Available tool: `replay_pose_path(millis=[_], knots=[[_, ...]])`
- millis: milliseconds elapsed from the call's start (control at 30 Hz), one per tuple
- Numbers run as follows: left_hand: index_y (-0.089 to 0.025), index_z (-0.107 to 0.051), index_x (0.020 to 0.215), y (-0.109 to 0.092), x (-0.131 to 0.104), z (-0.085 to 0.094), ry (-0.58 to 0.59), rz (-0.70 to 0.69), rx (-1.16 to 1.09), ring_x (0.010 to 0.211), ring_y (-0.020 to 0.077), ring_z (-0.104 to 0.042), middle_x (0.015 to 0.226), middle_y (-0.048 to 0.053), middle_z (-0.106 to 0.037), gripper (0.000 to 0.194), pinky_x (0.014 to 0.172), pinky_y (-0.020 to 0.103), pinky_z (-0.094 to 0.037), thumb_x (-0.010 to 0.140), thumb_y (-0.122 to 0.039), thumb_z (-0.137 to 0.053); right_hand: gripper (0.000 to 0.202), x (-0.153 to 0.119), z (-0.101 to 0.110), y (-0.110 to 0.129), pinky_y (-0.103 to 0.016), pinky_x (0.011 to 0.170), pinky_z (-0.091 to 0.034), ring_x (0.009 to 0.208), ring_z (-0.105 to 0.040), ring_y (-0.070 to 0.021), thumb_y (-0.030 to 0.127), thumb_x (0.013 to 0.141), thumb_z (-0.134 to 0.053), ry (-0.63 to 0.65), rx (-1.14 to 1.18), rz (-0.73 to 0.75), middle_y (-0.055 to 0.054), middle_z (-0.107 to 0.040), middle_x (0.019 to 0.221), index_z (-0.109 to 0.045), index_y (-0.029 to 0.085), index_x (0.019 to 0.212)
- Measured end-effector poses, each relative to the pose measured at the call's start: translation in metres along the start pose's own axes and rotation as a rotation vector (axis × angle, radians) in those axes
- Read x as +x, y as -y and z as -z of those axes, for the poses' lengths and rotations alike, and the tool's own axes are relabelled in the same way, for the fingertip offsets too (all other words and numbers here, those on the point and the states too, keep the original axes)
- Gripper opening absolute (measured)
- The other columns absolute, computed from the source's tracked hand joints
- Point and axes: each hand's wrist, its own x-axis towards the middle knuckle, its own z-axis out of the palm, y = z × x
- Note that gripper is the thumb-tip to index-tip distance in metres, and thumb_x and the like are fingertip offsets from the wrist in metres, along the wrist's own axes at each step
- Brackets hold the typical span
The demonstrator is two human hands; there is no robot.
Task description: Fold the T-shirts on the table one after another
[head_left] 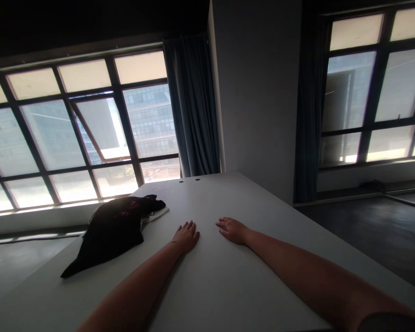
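Note:
My left hand (186,236) rests palm down on the white table (207,286), its fingers stretched out and holding nothing. To its right, a short gap away, my right hand (232,230) also lies flat on the tabletop with the fingers extended toward the left. Left of my left hand lies a black garment (112,230), perhaps a shirt, with reddish lettering on it. It is spread loosely and slightly crumpled, and neither hand touches it. Something white shows from under its right edge.
Two small dark round holes (189,180) sit near the table's far end. Beyond stand a grey pillar (257,101) and a dark blue curtain (195,110). A tilted window pane (102,127) hangs open at the left. Dark floor (370,235) lies to the right.

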Motion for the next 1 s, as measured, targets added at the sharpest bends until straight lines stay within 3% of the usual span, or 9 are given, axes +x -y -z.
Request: replay_pose_path(millis=[167, 400, 533, 733, 1000], knots=[[-0.018, -0.026, 0.169, -0.005, 0.026, 0.001, 0.035, 0.042, -0.012, 0.163, 0.0323, -0.014, 0.176, 0.012, -0.016, 0.073, 0.129, 0.057, -0.015, 0.105, -0.052, -0.021, 0.071, 0.02, 0.0, 0.0, -0.053, 0.132, -0.014, 0.161, -0.021, -0.0324, 0.056, 0.104, -0.038, 0.142, -0.065, -0.115, -0.01, -0.023, 0.174, -0.036, 0.023, 0.166], [-0.014, -0.023, 0.169, -0.01, 0.06, 0.006, 0.041, 0.231, -0.051, 0.162, 0.0358, -0.012, 0.176, 0.014, -0.012, 0.077, 0.129, 0.058, -0.013, 0.103, -0.053, -0.021, 0.077, 0.028, 0.0, 0.0, -0.055, 0.131, -0.011, 0.163, -0.015, -0.033, 0.061, 0.104, -0.032, 0.134, -0.121, -0.313, -0.011, -0.016, 0.175, -0.027, 0.021, 0.169], [-0.01, -0.024, 0.168, -0.008, 0.057, 0.004, 0.032, 0.274, -0.055, 0.162, 0.0371, -0.011, 0.176, 0.017, -0.012, 0.081, 0.129, 0.058, -0.012, 0.102, -0.056, -0.021, 0.076, 0.022, 0.002, -0.003, -0.054, 0.131, -0.012, 0.162, -0.017, -0.0344, 0.058, 0.105, -0.031, 0.109, -0.137, -0.345, -0.013, -0.017, 0.175, -0.028, 0.016, 0.169], [-0.015, -0.035, 0.164, 0.012, 0.037, 0.008, 0.04, 0.13, -0.032, 0.162, 0.0313, -0.018, 0.175, 0.014, -0.022, 0.073, 0.13, 0.049, -0.018, 0.102, -0.054, -0.029, 0.072, 0.003, 0.013, -0.011, -0.05, 0.131, -0.018, 0.161, -0.021, -0.0329, 0.054, 0.103, -0.038, 0.166, -0.096, -0.202, -0.014, -0.023, 0.173, -0.037, 0.02, 0.166], [-0.022, -0.037, 0.16, 0.006, 0.035, 0.008, 0.027, 0.099, -0.019, 0.161, 0.0331, -0.02, 0.174, 0.012, -0.025, 0.062, 0.128, 0.058, -0.019, 0.105, -0.048, -0.026, 0.072, 0.0, 0.019, -0.004, -0.055, 0.131, -0.012, 0.162, -0.017, -0.0338, 0.055, 0.103, -0.035, 0.207, -0.08, -0.212, -0.012, -0.019, 0.174, -0.035, 0.022, 0.167]])
